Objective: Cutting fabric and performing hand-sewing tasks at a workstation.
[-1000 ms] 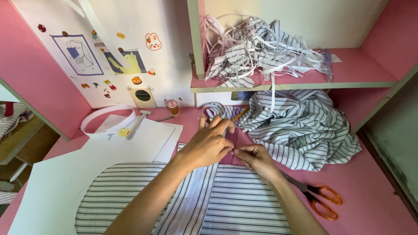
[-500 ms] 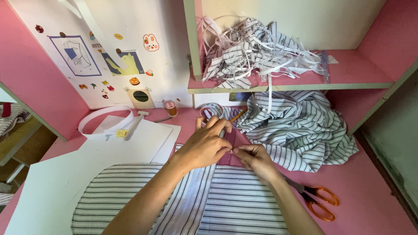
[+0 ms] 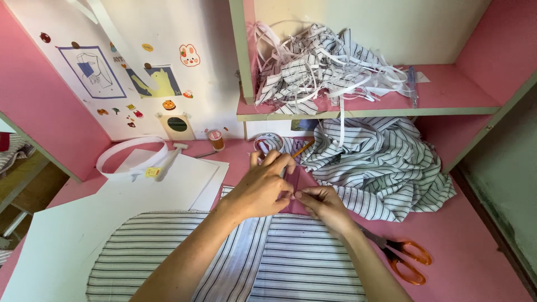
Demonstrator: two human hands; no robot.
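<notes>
Left hand: (image 3: 258, 189) lies palm down, fingers (image 3: 278, 162) bent and pressed together over the top edge of the striped cloth panel (image 3: 268, 263); whether they pinch it cannot be told.
Right hand: (image 3: 323, 206) thumb and forefinger pinched on the same edge, tips touching the left thumb.
Striped cloth panel: flat on the pink surface (image 3: 475, 263), spreading from just under the fingers toward the camera; its left part lies over a white paper sheet (image 3: 61, 246).
Pencil: (image 3: 302, 149) orange, just beyond the left fingertips, tilted.
Striped cloth heap: (image 3: 380, 168) crumpled, right of the fingers and beyond them.
Scissors: (image 3: 405, 258) orange handles, on the surface right of the right wrist, near it.
Cloth scraps: (image 3: 324, 67) piled on the shelf (image 3: 447, 98), well beyond the fingers.
Thread spool: (image 3: 216, 139) upright, beyond the left fingers and to their left.
</notes>
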